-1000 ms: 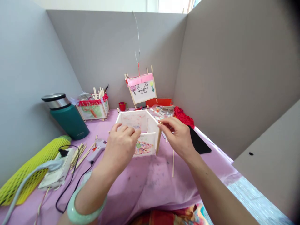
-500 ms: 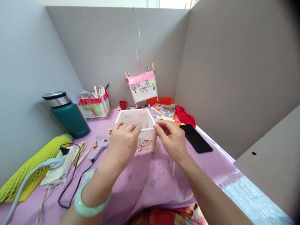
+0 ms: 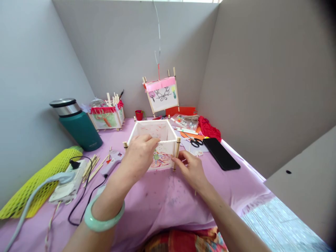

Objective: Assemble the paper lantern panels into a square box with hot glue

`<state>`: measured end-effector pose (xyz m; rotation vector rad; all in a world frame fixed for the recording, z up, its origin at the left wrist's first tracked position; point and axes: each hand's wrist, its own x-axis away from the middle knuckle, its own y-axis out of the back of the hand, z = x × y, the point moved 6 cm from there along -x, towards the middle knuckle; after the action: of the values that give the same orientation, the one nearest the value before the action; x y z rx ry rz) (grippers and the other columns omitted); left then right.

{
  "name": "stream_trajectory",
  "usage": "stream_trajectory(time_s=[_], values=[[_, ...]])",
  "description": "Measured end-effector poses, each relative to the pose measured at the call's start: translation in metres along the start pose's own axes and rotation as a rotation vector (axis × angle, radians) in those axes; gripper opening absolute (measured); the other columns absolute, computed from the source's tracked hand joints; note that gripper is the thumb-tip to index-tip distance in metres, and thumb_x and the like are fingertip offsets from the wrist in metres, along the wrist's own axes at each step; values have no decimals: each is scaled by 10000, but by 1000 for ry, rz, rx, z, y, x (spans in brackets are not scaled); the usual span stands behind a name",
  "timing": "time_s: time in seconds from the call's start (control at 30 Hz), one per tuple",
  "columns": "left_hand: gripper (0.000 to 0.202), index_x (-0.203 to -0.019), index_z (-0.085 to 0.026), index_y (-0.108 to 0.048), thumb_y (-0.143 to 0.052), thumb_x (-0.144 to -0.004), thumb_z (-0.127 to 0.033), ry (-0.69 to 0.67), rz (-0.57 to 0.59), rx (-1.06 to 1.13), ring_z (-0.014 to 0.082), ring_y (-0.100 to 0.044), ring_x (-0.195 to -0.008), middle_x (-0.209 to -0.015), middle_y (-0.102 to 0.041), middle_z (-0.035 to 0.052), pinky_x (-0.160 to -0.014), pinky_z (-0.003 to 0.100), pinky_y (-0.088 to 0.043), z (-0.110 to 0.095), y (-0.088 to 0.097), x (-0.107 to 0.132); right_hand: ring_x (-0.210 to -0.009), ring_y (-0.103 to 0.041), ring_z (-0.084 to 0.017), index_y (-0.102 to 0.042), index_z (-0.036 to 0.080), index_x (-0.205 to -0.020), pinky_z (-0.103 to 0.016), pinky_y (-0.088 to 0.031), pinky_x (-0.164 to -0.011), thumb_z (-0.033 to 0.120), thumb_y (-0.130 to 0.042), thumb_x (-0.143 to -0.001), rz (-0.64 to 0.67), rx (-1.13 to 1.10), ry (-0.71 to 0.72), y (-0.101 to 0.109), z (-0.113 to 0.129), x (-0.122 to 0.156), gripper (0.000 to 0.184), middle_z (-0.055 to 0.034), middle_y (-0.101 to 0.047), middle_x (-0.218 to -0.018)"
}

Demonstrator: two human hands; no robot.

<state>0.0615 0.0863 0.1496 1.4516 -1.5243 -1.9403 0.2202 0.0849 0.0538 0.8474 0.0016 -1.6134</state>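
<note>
An open-topped white paper box (image 3: 166, 161) with wooden stick corner posts stands on the table before me. Coloured drawing marks cover its front panel. My left hand (image 3: 139, 155) reaches over the front, its fingers closed on the upper edge; part of the panel is hidden behind it. At the front right corner, my right hand (image 3: 192, 170) has thumb and fingers closed low around the wooden post (image 3: 177, 148). A pale green bangle (image 3: 103, 224) circles my left wrist.
A teal tumbler (image 3: 80, 131), a power strip (image 3: 67, 185) and a glue gun (image 3: 112, 162) with a trailing cord lie left. Scissors (image 3: 196, 142), a black phone (image 3: 222, 154) and red yarn (image 3: 210, 128) sit right. A decorated paper lantern (image 3: 164, 98) hangs behind.
My right hand has slid down from the box's top right corner to lower on the post. The scissors now show beyond it. My left hand stays at the front edge.
</note>
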Motion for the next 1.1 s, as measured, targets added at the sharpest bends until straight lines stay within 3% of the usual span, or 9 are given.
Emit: stream_trajectory(time_s=[0.23,0.57,1.1], values=[[282,-979,-150,-675,-407,-907,-101,-19,19,10,207,-602,-841,-840,-645,85,-752,347,-470,2,2,-1,-635,-553,-146,-543,202,-762,-263,-421,-595,368,-551,-890,10,51,16,-2,-4,0,210,-1,-598,-727],[298,-941,-161,-687,-391,-918,-128,-54,25,-84,187,-552,-729,-755,-598,60,-681,332,-452,0,-2,-5,-661,-567,-155,-562,200,-793,-267,-434,-603,351,-561,-882,25,25,-7,-7,-9,5,175,-3,-587,-734],[295,-1021,-170,-658,-406,-895,-84,-63,31,-15,186,-578,-836,-856,-615,72,-731,328,-483,3,-4,0,-634,-550,-149,-525,195,-795,-259,-411,-580,327,-537,-875,4,217,17,-14,-1,5,154,-4,-571,-737]])
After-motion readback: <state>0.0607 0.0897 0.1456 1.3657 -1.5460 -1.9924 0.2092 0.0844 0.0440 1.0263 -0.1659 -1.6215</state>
